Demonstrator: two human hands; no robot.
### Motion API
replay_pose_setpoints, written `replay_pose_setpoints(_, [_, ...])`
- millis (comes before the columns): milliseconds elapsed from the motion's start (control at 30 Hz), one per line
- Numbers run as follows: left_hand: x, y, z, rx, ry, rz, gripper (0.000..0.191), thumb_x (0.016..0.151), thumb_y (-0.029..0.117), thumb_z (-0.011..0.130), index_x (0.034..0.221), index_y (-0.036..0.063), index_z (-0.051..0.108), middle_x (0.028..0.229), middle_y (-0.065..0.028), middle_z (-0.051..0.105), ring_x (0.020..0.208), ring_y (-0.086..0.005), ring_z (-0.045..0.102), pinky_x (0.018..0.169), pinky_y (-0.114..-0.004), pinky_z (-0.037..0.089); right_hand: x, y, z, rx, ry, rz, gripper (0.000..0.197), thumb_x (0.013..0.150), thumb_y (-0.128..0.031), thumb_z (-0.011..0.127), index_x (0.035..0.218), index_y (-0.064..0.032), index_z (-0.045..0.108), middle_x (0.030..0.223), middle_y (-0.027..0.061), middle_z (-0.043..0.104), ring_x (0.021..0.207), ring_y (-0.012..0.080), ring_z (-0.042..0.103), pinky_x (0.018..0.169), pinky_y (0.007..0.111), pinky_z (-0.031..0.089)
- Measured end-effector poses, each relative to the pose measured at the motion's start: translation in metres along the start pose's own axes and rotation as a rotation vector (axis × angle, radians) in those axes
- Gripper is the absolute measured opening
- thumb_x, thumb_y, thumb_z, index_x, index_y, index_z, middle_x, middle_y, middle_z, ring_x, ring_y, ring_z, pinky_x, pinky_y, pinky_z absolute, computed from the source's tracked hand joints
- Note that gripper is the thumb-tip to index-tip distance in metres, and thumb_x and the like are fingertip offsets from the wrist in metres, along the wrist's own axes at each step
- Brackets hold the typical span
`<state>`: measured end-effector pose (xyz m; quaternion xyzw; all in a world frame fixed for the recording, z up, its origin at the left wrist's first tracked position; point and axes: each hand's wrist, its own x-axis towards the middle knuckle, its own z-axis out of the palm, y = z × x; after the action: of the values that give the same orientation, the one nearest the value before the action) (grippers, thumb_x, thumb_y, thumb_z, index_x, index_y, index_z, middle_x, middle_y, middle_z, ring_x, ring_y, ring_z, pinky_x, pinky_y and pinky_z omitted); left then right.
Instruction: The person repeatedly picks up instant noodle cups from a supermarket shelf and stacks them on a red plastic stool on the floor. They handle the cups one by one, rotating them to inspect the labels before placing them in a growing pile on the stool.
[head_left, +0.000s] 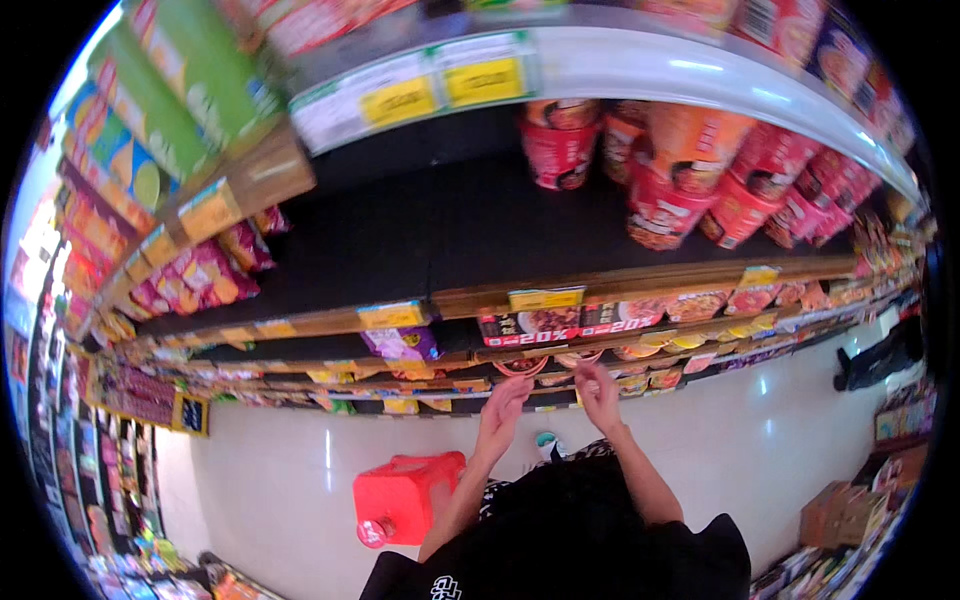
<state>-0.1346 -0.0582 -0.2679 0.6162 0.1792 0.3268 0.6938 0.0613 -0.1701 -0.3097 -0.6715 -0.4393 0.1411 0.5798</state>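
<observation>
My left hand (508, 399) is raised in front of the lower store shelves, fingers bent forward; I see nothing in it, though its palm side is hidden. To its right, my right hand (598, 386) has curled fingers, blurred, and whether it holds something small is unclear. The two hands are apart. Beyond them are bowls of instant noodles (521, 365) and flat red and black food boxes (529, 327) on the lower shelves. Higher up, stacked red instant noodle cups (670, 206) stand on a black shelf (450, 225) with a wooden front edge.
A red plastic stool (397, 495) stands on the floor at lower left, with a round, clear-and-red container (375, 531) on it. Snack bags (195, 277) lie on the left shelf. Cardboard boxes (836, 514) are at lower right. A person's dark-clothed legs (881, 360) show at far right.
</observation>
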Motion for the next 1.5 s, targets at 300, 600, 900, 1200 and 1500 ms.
replay_pose_setpoints(300, [0.145,0.172,0.120,0.174,-0.243,0.487,0.051,0.100,0.032,0.050,0.138,-0.0013,0.040,0.140,-0.0169,0.047,0.132,-0.0268,0.044,0.107,-0.042,0.038,0.127,-0.165,-0.103,0.234,0.561,-0.517,0.037,0.090,-0.006,0.060,0.124,0.0045,0.049,0.124,0.0165,0.056,0.117,0.0252,0.052,0.104,0.037,0.038])
replay_pose_setpoints(600, [0.241,0.216,0.173,0.163,-0.092,0.573,0.062,0.102,0.027,0.050,0.149,-0.0038,0.023,0.148,-0.0202,0.036,0.138,-0.0259,0.034,0.113,-0.038,0.027,0.177,-0.214,-0.120,0.232,0.596,-0.451,0.068,0.090,-0.015,0.065,0.145,0.0043,0.031,0.144,0.0238,0.040,0.135,0.0320,0.039,0.111,0.039,0.030])
replay_pose_setpoints(900, [0.241,0.219,0.171,0.045,-0.069,0.631,0.088,0.093,0.053,0.057,0.147,-0.0060,0.022,0.135,-0.0166,0.045,0.119,-0.0240,0.046,0.106,-0.037,0.034,0.184,-0.208,-0.103,0.072,0.684,-0.525,0.073,0.088,-0.022,0.064,0.146,0.0020,0.028,0.149,0.0221,0.035,0.139,0.0362,0.033,0.116,0.056,0.009])
replay_pose_setpoints(1200, [0.189,0.190,0.143,0.010,0.205,0.551,0.102,0.070,0.058,0.080,0.137,-0.0027,0.034,0.133,-0.0116,0.049,0.121,-0.0212,0.051,0.104,-0.037,0.040,0.159,-0.190,-0.049,0.123,0.715,-0.783,0.080,0.075,0.000,0.072,0.144,-0.0033,0.031,0.140,0.0251,0.045,0.126,0.0435,0.046,0.106,0.052,0.036])
replay_pose_setpoints(1500, [0.159,0.149,0.097,0.098,0.269,0.625,0.115,0.061,0.047,0.090,0.143,-0.0011,0.026,0.137,-0.0161,0.047,0.123,-0.0258,0.052,0.101,-0.041,0.048,0.167,-0.149,-0.019,0.041,0.637,-0.865,0.096,0.076,-0.057,0.074,0.143,-0.0030,0.032,0.131,0.0260,0.052,0.117,0.0390,0.055,0.100,0.055,0.038])
